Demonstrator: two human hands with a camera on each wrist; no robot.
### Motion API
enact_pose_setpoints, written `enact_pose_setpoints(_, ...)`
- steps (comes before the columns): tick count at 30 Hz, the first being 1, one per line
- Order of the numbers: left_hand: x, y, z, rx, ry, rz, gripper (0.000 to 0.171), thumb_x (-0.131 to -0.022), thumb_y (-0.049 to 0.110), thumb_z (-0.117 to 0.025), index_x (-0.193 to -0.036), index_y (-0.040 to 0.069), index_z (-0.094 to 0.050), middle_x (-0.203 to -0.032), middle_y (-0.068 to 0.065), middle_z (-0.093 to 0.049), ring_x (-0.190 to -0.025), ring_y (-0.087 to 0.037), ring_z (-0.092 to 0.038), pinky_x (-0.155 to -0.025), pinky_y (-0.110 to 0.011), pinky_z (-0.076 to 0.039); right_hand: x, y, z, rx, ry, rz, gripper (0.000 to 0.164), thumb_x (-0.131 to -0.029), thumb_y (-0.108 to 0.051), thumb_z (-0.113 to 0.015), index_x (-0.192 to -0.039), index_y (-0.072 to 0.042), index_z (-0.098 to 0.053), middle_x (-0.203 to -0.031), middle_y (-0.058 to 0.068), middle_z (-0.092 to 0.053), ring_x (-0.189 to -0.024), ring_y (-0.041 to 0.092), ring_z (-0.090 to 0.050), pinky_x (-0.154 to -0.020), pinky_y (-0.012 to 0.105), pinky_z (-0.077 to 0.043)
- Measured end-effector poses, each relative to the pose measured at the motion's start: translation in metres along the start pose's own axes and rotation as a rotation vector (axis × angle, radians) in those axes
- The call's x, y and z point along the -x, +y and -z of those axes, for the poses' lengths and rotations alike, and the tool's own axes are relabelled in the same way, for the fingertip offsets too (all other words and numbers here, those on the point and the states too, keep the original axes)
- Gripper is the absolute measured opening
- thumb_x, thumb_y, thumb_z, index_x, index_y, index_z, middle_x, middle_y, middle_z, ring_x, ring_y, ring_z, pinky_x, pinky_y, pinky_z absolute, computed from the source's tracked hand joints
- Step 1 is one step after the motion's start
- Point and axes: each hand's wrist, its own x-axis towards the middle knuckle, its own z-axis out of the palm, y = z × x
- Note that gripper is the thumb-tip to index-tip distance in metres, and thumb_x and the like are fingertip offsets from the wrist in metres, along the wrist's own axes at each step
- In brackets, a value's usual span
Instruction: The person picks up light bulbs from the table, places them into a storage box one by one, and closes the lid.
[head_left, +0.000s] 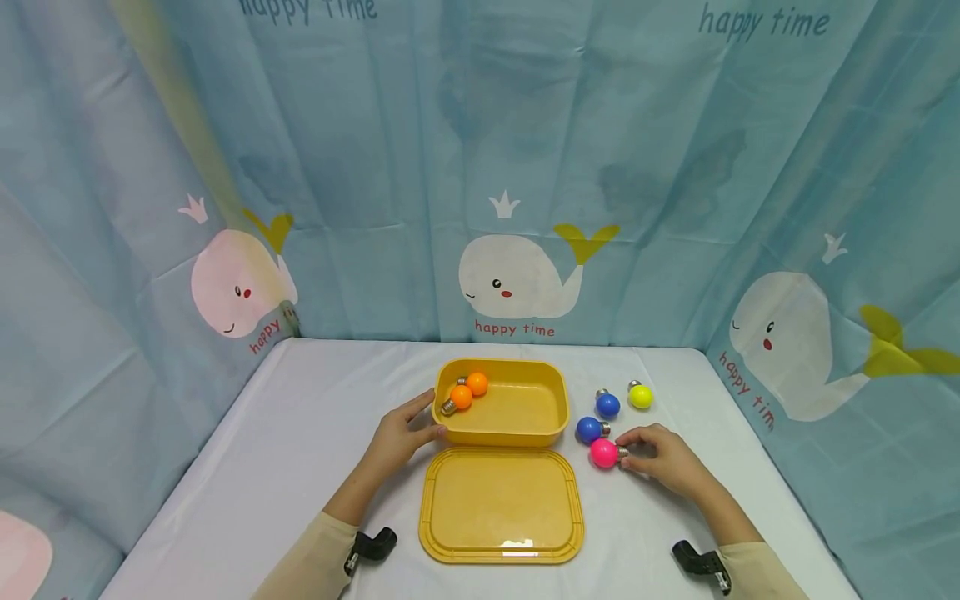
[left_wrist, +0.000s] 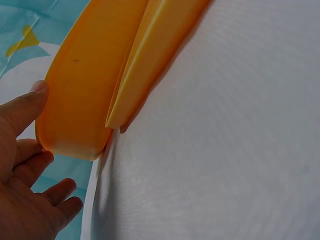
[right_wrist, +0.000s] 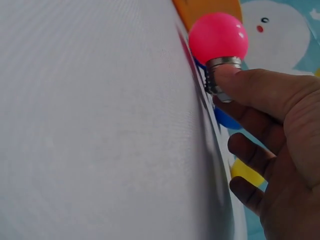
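Note:
My right hand (head_left: 663, 457) pinches a pink light bulb (head_left: 603, 453) by its metal screw base between thumb and forefinger, the round globe pointing left. In the right wrist view the pink bulb (right_wrist: 218, 39) stands out over the fingertips, the other fingers loosely bent. At the left end of a yellow plastic box (head_left: 500, 439), my left hand (head_left: 399, 435) touches the wall, thumb at the front corner and a finger farther back. Inside the box, at its left side, lie an orange bulb (head_left: 461, 397) and a second orange bulb (head_left: 477, 383).
A blue bulb (head_left: 588, 430) lies right behind the pink one, with another blue bulb (head_left: 608, 406) and a yellow bulb (head_left: 641, 396) farther back. The yellow lid (head_left: 501, 504) lies flat before the box. Blue whale-print curtain (head_left: 375, 283) surrounds the white table (head_left: 247, 492).

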Motion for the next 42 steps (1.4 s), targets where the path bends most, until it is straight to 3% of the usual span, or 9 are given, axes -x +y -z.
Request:
enact_pose_setpoints(6, 0.0, 0.001, 0.0, 0.003, -0.001, 0.0, 0.076, -0.089, 0.033, -0.082, -0.156, 0.024, -0.047, -0.161, 0.006, -0.042, -0.15, -0.031, -0.037, -0.121, -0.055, -0.032, 0.003, -0.006, 0.01, -0.004, 0.025, 0.034, 0.027, -0.085, -0.031, -0.085, -0.11, -0.027, -0.075, -0.107, -0.005, -0.067, -0.105, 0.022, -0.057, -0.093, 0.045, -0.051)
enact_pose_setpoints(10, -0.001, 0.0, 0.001, 0.005, 0.0, 0.01, 0.076, -0.089, 0.034, -0.082, -0.155, 0.026, -0.047, -0.161, 0.008, -0.042, -0.151, -0.03, -0.037, -0.122, -0.055, -0.032, 0.001, -0.016, 0.02, -0.039, 0.029, 0.057, 0.026, -0.087, -0.032, -0.084, -0.111, -0.028, -0.075, -0.109, -0.006, -0.067, -0.107, 0.026, -0.055, -0.095, 0.05, -0.05)
enact_pose_setpoints(23, -0.001, -0.003, 0.002, 0.009, -0.006, 0.013, 0.077, -0.089, 0.035, -0.082, -0.156, 0.026, -0.046, -0.161, 0.009, -0.042, -0.152, -0.028, -0.035, -0.123, -0.054, -0.031, -0.03, -0.064, 0.052, -0.013, 0.02, 0.149, 0.026, -0.087, -0.031, -0.083, -0.112, -0.028, -0.075, -0.114, -0.002, -0.067, -0.115, 0.031, -0.057, -0.099, 0.063, -0.051)
enact_pose_setpoints(31, -0.001, -0.001, 0.001, 0.013, -0.001, 0.006, 0.076, -0.088, 0.034, -0.082, -0.155, 0.025, -0.047, -0.16, 0.007, -0.043, -0.151, -0.029, -0.037, -0.122, -0.055, -0.031, -0.055, -0.096, 0.063, 0.014, -0.01, 0.257, 0.025, -0.088, -0.033, -0.083, -0.112, -0.03, -0.075, -0.112, -0.006, -0.067, -0.112, 0.024, -0.056, -0.094, 0.048, -0.052)
enact_pose_setpoints(42, -0.001, -0.001, 0.002, 0.006, -0.007, -0.011, 0.077, -0.088, 0.035, -0.082, -0.156, 0.022, -0.046, -0.161, 0.006, -0.042, -0.151, -0.03, -0.036, -0.122, -0.054, -0.03, -0.091, -0.139, 0.061, 0.047, -0.098, 0.318, 0.025, -0.088, -0.033, -0.083, -0.111, -0.034, -0.076, -0.11, -0.007, -0.063, -0.109, 0.017, -0.054, -0.094, 0.041, -0.051)
